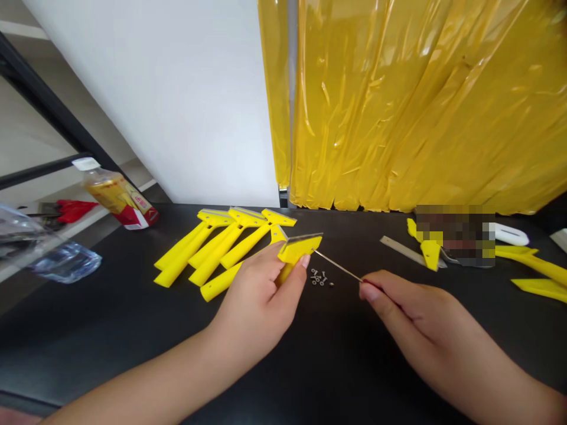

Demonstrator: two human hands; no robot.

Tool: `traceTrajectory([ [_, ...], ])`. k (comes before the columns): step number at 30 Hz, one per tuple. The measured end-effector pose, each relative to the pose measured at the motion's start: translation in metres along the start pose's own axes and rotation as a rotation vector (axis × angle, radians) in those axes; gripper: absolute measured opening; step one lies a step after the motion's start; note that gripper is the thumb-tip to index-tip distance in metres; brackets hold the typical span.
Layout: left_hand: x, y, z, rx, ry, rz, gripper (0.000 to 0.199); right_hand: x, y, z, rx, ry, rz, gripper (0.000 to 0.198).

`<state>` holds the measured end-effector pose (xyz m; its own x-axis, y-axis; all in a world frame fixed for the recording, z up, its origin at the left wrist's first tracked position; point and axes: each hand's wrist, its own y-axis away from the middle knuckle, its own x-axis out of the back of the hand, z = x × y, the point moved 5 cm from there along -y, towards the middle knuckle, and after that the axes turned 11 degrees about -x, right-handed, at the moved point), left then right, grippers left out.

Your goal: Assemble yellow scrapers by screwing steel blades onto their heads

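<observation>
My left hand (266,286) is closed around a yellow scraper (300,248), whose head with a metal blade edge points up and away. My right hand (410,310) grips a screwdriver (339,267); its handle is mostly hidden in my palm. The thin shaft runs left, and its tip meets the right side of the scraper's head. Small screws and nuts (318,277) lie in a loose cluster on the table between my hands. To the left of my left hand, several yellow scrapers (201,251) rest side by side with their heads toward the back.
The black table (155,354) carries a metal blade strip (405,251), yellow scraper parts (429,254), a white oval piece (509,234) and more yellow pieces (543,288) at right. A drink bottle (117,198) and a clear bottle (66,260) are at left. Yellow plastic sheeting (398,106) hangs behind.
</observation>
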<state>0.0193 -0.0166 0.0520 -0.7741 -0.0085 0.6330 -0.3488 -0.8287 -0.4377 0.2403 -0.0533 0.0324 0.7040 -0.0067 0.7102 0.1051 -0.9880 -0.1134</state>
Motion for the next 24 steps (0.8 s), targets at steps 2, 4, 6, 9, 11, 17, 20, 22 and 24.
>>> traceTrajectory([
  [2,0.002,0.001,0.003,-0.004,0.003,0.011,0.035,-0.009,0.0,0.005,-0.275,-0.374,-0.215,0.05],
  [4,0.003,0.001,0.005,-0.01,0.003,0.017,0.035,-0.017,0.002,0.004,-0.458,-0.712,-0.384,0.052],
  [6,0.004,0.0,0.005,-0.003,0.001,0.018,0.033,-0.022,0.003,0.0,-0.519,-0.912,-0.491,0.049],
  [9,0.004,-0.001,0.001,0.037,-0.01,0.015,0.037,-0.025,0.002,0.0,-0.465,-0.951,-0.529,0.044],
  [11,0.003,-0.002,-0.001,0.052,-0.006,0.005,0.042,-0.024,0.0,0.004,-0.407,-0.855,-0.484,0.045],
  [17,0.002,0.0,0.005,0.027,0.073,-0.032,0.048,-0.008,0.0,0.008,-0.222,-0.342,-0.192,0.04],
  [20,0.001,0.002,0.007,0.035,0.125,-0.039,0.047,-0.013,0.004,0.005,-0.353,-0.663,-0.332,0.049],
  [22,0.001,0.001,0.007,0.043,0.131,-0.039,0.045,-0.019,0.004,0.003,-0.438,-0.861,-0.431,0.049],
  [24,0.003,-0.001,0.005,0.066,0.111,-0.022,0.045,-0.024,0.002,0.001,-0.447,-0.917,-0.484,0.047],
])
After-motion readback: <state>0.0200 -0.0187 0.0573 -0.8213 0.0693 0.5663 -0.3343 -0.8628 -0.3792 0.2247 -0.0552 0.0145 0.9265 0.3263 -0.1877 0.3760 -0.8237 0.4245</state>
